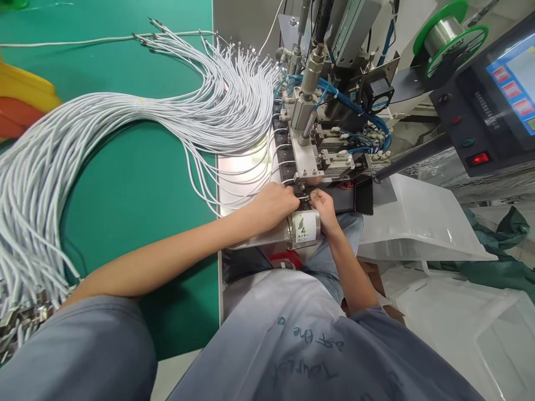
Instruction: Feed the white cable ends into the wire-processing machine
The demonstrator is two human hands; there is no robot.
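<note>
My left hand point(276, 205) is closed around the end of a white cable at the front of the soldering machine point(304, 153). A short bit of white cable and a small metal connector point(305, 197) show between my two hands. My right hand point(324, 207) pinches at the connector's right side; its fingertips partly hide what they grip. Several white cables point(251, 192) run from the left into the machine's row of black holders point(286, 153). Just below my hands sits a metal cylinder with a white label point(305, 228).
A thick bundle of white cables point(137, 108) curves over the green mat point(125, 184). At the upper right are a solder wire spool point(443, 36) and a control panel point(480, 111). White plastic bins point(426, 223) stand to the right. A yellow and orange object point(25, 100) lies far left.
</note>
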